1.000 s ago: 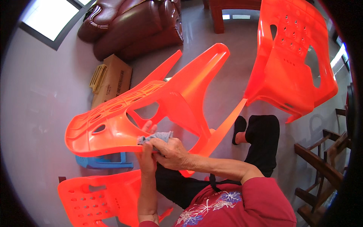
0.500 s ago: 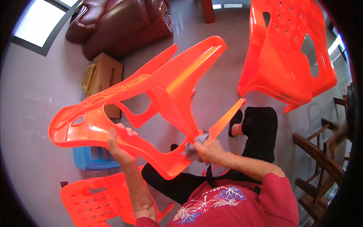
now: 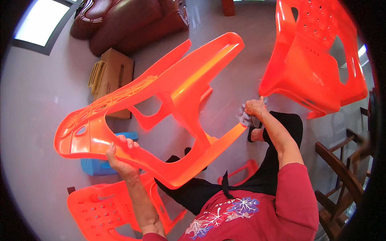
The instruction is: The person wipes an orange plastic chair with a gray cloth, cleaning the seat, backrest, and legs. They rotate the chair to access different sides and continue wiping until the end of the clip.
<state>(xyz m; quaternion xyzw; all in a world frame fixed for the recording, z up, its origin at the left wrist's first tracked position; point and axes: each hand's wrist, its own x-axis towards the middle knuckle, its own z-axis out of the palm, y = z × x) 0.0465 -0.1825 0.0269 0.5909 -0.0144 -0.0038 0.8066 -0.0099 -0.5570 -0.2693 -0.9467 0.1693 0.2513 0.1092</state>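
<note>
An orange-red plastic chair (image 3: 189, 92) is tipped on its side in front of me, its legs pointing to the upper right and right. My left hand (image 3: 124, 156) grips the curved edge of its frame, thumb on one face and fingers over the other. Near the end of the chair's lower right leg, my right hand (image 3: 255, 109) is closed around a grey cloth (image 3: 244, 117). The cloth lies against the leg there, and my fingers partly hide it.
Another orange chair (image 3: 307, 76) stands at the upper right, and one more (image 3: 100, 209) is at the lower left. A blue plastic stool (image 3: 96, 167), a cardboard box (image 3: 117, 76) and a brown leather sofa (image 3: 136, 24) are on the left. Dark wooden furniture (image 3: 341, 168) stands at right.
My right hand has slid the cloth up and right along the leg, from near its joint to near its tip. My left hand keeps its hold on the chair.
</note>
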